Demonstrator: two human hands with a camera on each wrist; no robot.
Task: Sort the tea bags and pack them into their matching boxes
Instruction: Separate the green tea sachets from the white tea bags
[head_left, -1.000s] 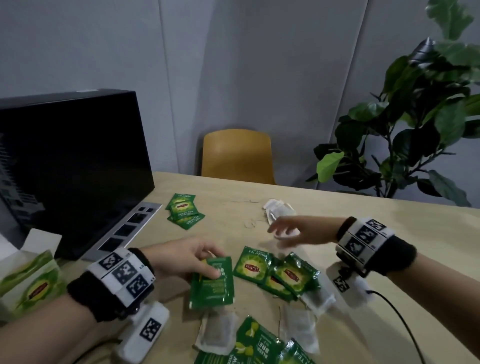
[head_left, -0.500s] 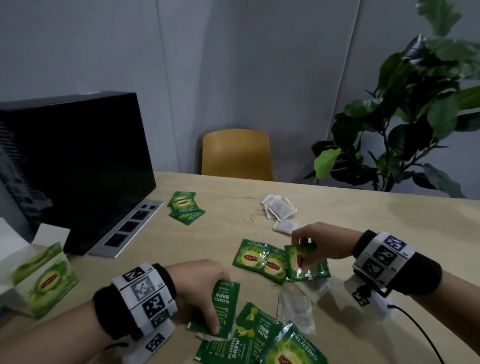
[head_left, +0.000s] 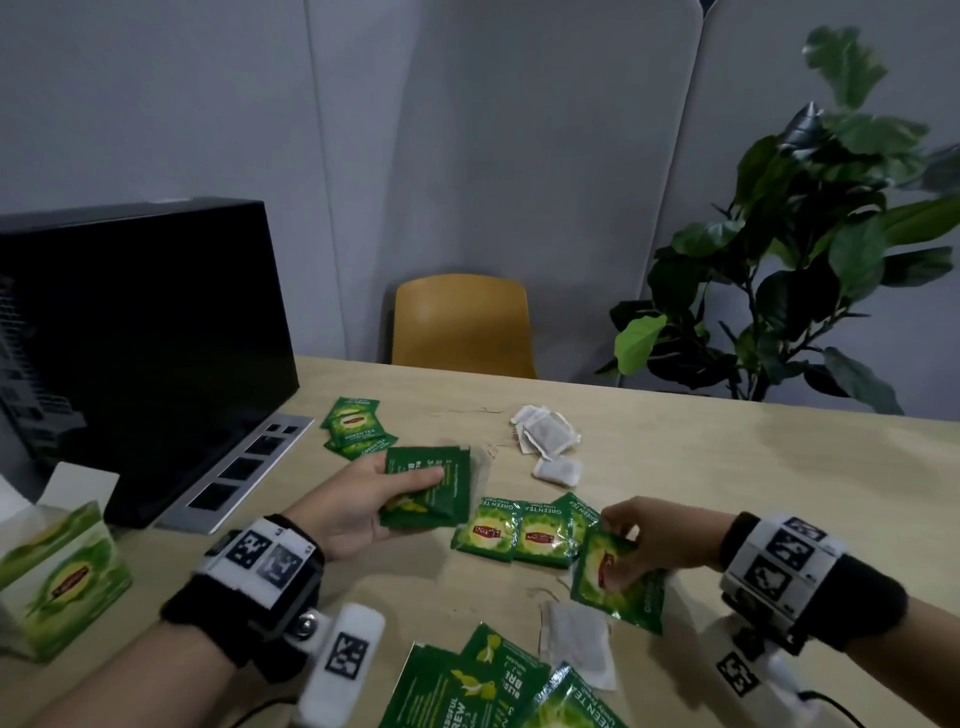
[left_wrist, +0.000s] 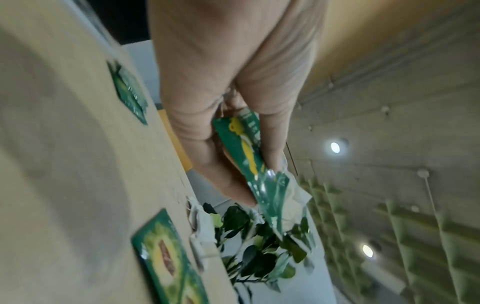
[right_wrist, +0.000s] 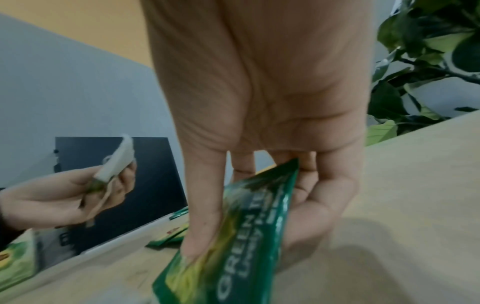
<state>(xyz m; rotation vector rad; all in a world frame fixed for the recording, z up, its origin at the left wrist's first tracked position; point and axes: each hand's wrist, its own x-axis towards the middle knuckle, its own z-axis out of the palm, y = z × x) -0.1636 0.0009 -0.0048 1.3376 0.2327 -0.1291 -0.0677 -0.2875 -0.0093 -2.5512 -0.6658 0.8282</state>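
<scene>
My left hand (head_left: 358, 501) holds a dark green sachet (head_left: 431, 486) above the table, thumb on top, with a white tea bag tucked behind it. In the left wrist view the left hand (left_wrist: 233, 92) pinches that sachet (left_wrist: 246, 152) edge-on. My right hand (head_left: 660, 535) pinches a light green tea sachet (head_left: 618, 582) at the near right; the right wrist view shows the sachet (right_wrist: 233, 246) between thumb and fingers. Two more green tea sachets (head_left: 519, 532) lie between my hands. An open green tea box (head_left: 57, 577) stands at the left edge.
A small stack of green tea sachets (head_left: 356, 426) lies by the black monitor (head_left: 130, 338). Bare white tea bags (head_left: 545, 439) sit farther back, one more (head_left: 576, 639) near the front beside dark green sachets (head_left: 467, 680). A yellow chair (head_left: 462, 322) and a plant (head_left: 805, 270) stand behind.
My left hand has lifted the dark green sachet from the near pile and carried it away from me. My right hand has picked up a green tea sachet and drawn it nearer.
</scene>
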